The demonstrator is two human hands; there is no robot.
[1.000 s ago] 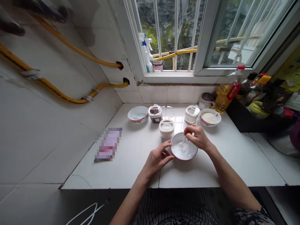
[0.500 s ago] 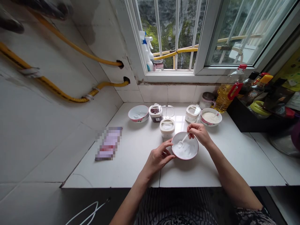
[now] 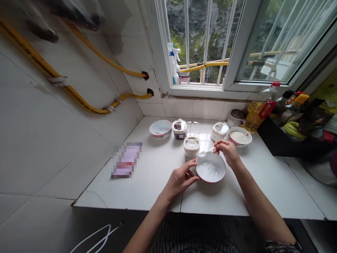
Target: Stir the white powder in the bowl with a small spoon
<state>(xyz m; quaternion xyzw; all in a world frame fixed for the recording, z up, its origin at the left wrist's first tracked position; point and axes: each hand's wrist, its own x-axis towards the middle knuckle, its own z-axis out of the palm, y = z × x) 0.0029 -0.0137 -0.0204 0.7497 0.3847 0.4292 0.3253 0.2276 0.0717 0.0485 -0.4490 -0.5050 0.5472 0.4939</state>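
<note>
A white bowl [image 3: 212,172] with a thin dark rim and a little white substance inside stands on the counter. My left hand [image 3: 183,176] grips its left rim between thumb and fingers. Pinched in my right hand [image 3: 226,150] is a small white spoon [image 3: 206,152], with white stuff on its head, over the bowl's far left rim. Just behind the bowl is a white-rimmed container [image 3: 192,146] with its clear lid raised. Another container [image 3: 179,130] holds dark red contents. A third container [image 3: 219,131] stands to the right, beside a bowl of pale grains [image 3: 240,137].
A floral-edged bowl [image 3: 161,129] stands back left on the counter [image 3: 147,189]. A blurred purple packet [image 3: 127,160] lies at left. Back right are a jar [image 3: 236,118], an oil bottle [image 3: 256,110] and a black box [image 3: 281,142] of bottles.
My right hand has lifted the spoon from inside the bowl to above its far rim, with white stuff on it. Less white substance shows in the bowl. The view has shifted slightly.
</note>
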